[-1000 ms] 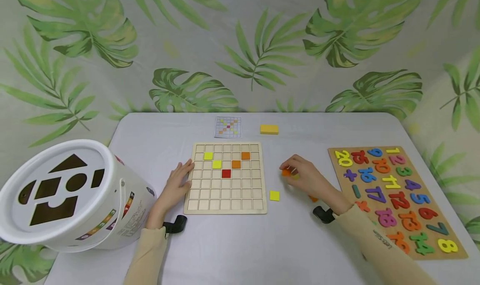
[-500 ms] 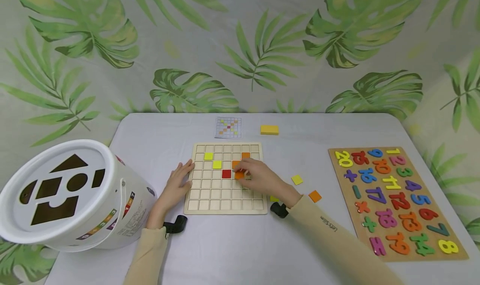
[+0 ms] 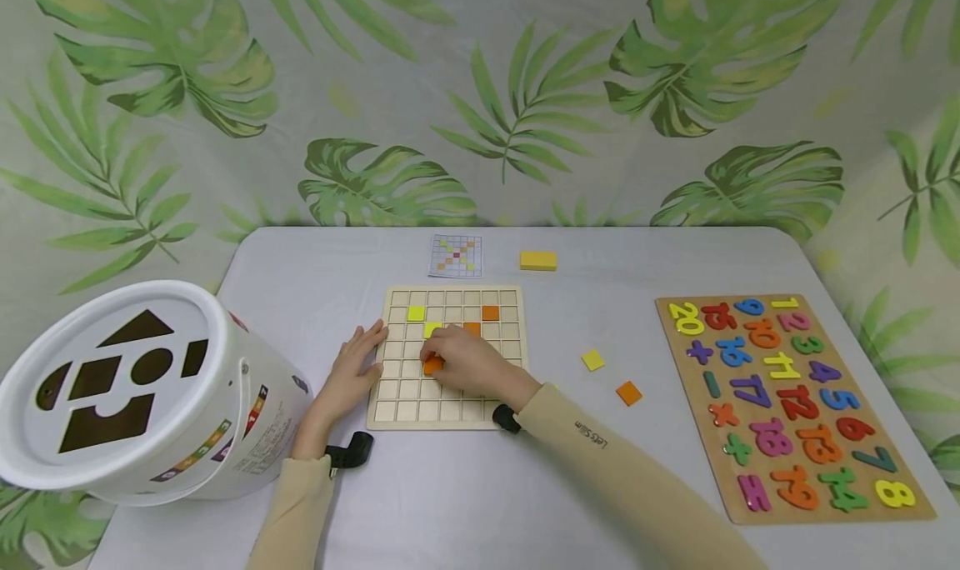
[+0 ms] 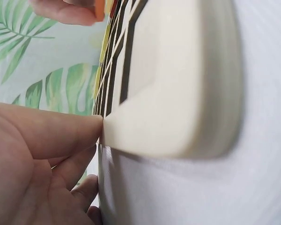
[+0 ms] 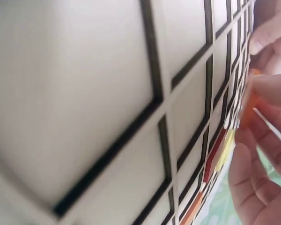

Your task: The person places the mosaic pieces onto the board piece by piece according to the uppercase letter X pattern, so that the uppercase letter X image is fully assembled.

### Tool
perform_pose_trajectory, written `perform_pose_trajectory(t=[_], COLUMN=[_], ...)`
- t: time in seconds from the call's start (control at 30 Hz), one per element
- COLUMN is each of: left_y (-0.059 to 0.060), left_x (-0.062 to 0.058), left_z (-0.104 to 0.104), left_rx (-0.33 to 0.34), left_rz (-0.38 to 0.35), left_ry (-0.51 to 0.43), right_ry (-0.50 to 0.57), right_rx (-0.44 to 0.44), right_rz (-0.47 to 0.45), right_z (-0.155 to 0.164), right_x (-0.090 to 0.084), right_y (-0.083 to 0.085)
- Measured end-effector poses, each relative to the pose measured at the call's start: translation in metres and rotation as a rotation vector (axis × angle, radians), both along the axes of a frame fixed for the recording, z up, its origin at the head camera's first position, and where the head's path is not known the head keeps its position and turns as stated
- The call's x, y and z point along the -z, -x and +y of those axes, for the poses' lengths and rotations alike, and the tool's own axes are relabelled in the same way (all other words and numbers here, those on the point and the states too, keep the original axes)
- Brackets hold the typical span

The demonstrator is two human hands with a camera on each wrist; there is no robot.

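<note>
A wooden grid board point(image 3: 397, 407) lies at the table's middle, holding yellow tiles point(image 3: 416, 312) and orange tiles point(image 3: 491, 312). My right hand point(image 3: 467, 364) reaches over the board and pinches an orange square tile point(image 3: 432, 367) just above a cell left of centre; in the right wrist view the tile point(image 5: 249, 105) stands on edge between the fingertips. The red tile is hidden under this hand. My left hand point(image 3: 358, 364) lies flat on the table, fingers straight against the board's left edge point(image 4: 145, 136).
A pattern card point(image 3: 456, 255) and a yellow block point(image 3: 538, 260) lie behind the board. Loose yellow point(image 3: 592, 360) and orange point(image 3: 628, 393) tiles sit to its right. A number puzzle point(image 3: 787, 395) fills the right side; a white shape-sorter bucket point(image 3: 135, 391) stands left.
My right hand picked an orange tile up from the table at right, carried it left across the board, and now holds it over a cell left of centre. The left hand stayed still.
</note>
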State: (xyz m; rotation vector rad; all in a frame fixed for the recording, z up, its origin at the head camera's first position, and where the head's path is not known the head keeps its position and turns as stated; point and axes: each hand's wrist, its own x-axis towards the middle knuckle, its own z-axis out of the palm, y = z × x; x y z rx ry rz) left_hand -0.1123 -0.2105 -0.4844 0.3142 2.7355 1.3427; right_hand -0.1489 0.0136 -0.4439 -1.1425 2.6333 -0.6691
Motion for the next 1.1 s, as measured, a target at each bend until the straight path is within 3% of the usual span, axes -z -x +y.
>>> perform_pose_trajectory(t=[0.37, 0.57, 0.8, 1.1], left_y=[-0.001, 0.0, 0.0, -0.001], left_x=[-0.001, -0.001, -0.001, -0.002], left_z=[0.0, 0.001, 0.002, 0.002], left_rx=[0.001, -0.001, 0.001, -0.002], left_rz=[0.006, 0.003, 0.008, 0.002], left_ry=[0.003, 0.005, 0.007, 0.01], right_ry=[-0.048, 0.004, 0.174, 0.16], right_rx=[-0.004, 0.017, 0.114, 0.299], right_rz=[0.032, -0.081, -0.172, -0.118], right_z=[-0.008, 0.005, 0.067, 0.167], right_x=[0.004, -0.009, -0.022, -0.009], right_y=[0.0, -0.001, 0.003, 0.004])
